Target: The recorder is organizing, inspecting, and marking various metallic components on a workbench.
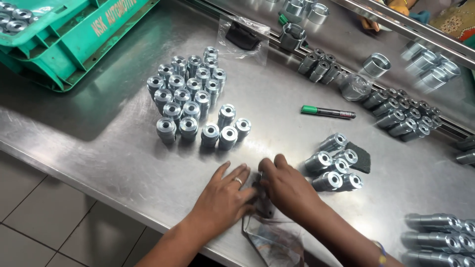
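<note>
Small dark pad (264, 203) down near the front edge of the steel table (114, 143), squeezed between both hands and mostly covered by them – only a dark strip showing in the gap. Left hand (225, 195) flat on the table with fingers spread out, ring on one of them, fingertips touching the pad's left side. Right hand (287, 188) curled over the pad from the other side, fingers bent and bunched close together on top of it; can't tell whether actually pinching it or just pressing down. Clear plastic bag (274, 240) lying crumpled right under the wrists, hanging toward the table edge.

Just right of the right hand: small cluster of shiny metal sleeves (332, 165) lying on their sides, with a second dark pad (358, 157) tucked against them. Up and left of the hands, a bigger batch of upright sleeves (190, 96) packed in tight rows, a few stragglers at its near-right corner. Green-capped marker (328, 112) lying flat further back, well apart from both hands.

Beyond that – another row of sleeves (401, 116) lying along the rail at the back, some larger metal rings (376, 64) near them, and another plastic bag with something dark inside (242, 34). Green plastic crate (74, 34) at the top-left corner of the table. More long metal parts (438, 232) at the bottom right. Tiled floor (44, 222) below the table edge.
</note>
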